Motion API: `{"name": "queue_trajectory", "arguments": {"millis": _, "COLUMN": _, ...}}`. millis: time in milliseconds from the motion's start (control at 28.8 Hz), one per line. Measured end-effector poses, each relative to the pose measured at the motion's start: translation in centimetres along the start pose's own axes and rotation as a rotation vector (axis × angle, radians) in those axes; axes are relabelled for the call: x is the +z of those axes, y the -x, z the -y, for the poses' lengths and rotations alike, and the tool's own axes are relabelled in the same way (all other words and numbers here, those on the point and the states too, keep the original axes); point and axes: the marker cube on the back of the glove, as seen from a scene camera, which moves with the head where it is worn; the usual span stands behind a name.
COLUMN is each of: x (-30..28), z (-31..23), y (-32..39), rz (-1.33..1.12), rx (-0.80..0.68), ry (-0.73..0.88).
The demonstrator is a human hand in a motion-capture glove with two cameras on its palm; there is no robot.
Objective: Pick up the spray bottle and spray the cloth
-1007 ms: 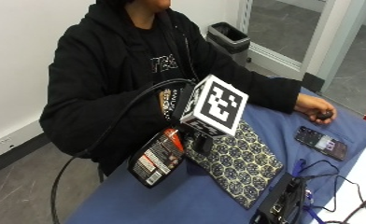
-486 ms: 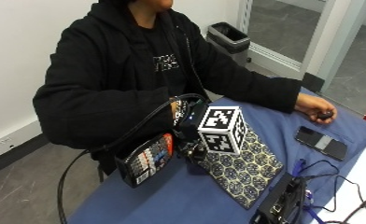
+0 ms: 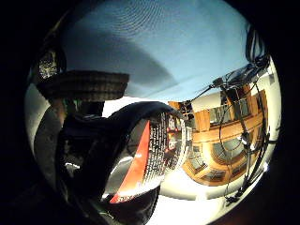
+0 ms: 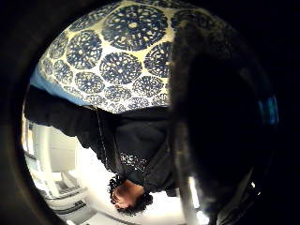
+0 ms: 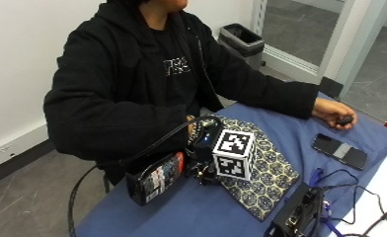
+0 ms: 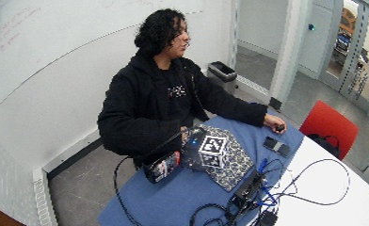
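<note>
Gloved grip (image 5: 203,155) holding spray bottle (image 5: 155,177) sideways, beside patterned cloth (image 5: 262,168)

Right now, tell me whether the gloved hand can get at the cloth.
Probably yes. The gloved hand holds the bottle right at the cloth's edge, and nothing stands between them. The bottle does occupy its fingers, though.

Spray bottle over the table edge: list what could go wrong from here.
1. The spray bottle lies sideways beside the patterned cloth, so spray may hit the blue tablecloth instead.
2. Overspray could reach the phone or the black device with its cables.
3. The right hand is mostly hidden, so its hold cannot be confirmed; the bottle might slip.
</note>
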Motion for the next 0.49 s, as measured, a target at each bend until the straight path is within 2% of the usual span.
{"name": "queue_trajectory", "arguments": {"millis": 174, "x": -0.9, "z": -0.9, "y": 0.9, "rz": 0.012, "rx": -0.046, "ry": -0.024}}
{"name": "queue_trajectory", "arguments": {"millis": 486, "x": -6.3, "z": -7.6, "y": 7.5, "rz": -0.002, "rx": -0.323, "ry": -0.31}}
